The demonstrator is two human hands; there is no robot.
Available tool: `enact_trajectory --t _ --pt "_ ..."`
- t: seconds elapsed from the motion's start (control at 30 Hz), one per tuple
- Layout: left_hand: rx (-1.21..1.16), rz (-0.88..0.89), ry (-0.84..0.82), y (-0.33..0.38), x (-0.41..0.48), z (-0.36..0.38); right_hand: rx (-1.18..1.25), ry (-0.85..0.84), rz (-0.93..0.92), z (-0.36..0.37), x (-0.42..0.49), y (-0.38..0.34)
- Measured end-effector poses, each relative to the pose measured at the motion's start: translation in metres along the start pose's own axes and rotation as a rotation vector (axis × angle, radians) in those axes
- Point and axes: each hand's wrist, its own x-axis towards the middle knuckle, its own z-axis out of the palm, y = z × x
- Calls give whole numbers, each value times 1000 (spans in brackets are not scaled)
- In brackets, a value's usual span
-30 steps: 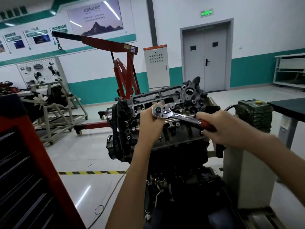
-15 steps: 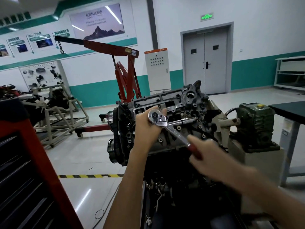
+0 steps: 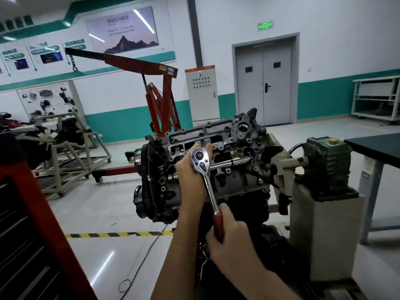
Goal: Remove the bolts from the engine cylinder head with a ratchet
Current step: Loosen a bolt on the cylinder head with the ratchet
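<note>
The grey engine cylinder head (image 3: 236, 167) sits tilted on a stand, its bolt holes facing me. A chrome ratchet (image 3: 204, 176) with a red grip points down and slightly right from its round head. A long chrome extension (image 3: 232, 162) runs from the ratchet head rightward into the cylinder head. My left hand (image 3: 190, 176) cups the ratchet head from behind, fingers curled round it. My right hand (image 3: 229, 239) grips the red handle low down. The bolt itself is hidden.
A red engine hoist (image 3: 160, 100) stands behind the engine. A green gearbox (image 3: 324, 165) sits on a grey pedestal (image 3: 324, 234) to the right, beside a dark table (image 3: 376, 148). A red tool cabinet (image 3: 32, 234) fills the lower left. Yellow-black floor tape (image 3: 112, 234) and a cable cross the floor.
My right hand swung the ratchet handle clockwise, from pointing right to pointing down. My left hand stayed on the ratchet head.
</note>
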Motion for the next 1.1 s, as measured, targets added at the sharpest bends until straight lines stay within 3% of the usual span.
enact_trajectory --t 0.2,0.3,0.37,0.5,0.57,0.67,0.8,0.87,0.93,1.0,1.1 --pt "127 -12 -366 5 20 -24 -492 -330 -266 -134 62 2" --pt "47 -45 -278 4 10 -22 -672 -273 -368 -144 82 0" --pt "-10 -77 -151 0 -1 -20 -537 -223 -314 -116 61 5" --pt "-39 -97 -27 2 -2 -7 -95 112 -185 -29 2 4" --pt "-105 -136 -14 5 -1 -8 39 134 -83 8 -7 -6" --pt "10 -58 -120 3 5 -20 -19 29 -23 9 -5 -11" --pt "120 7 -297 9 16 -26 -316 -219 -181 -91 28 -1" --pt "90 -3 -311 9 14 -24 -549 -271 -291 -131 55 -4" --pt "35 -14 -240 6 7 -20 -675 -219 -366 -140 69 -2" --pt "2 -21 -147 3 0 -14 -587 -152 -321 -121 55 6" --pt "1 -41 -74 3 -6 -3 -221 63 -184 -60 10 12"
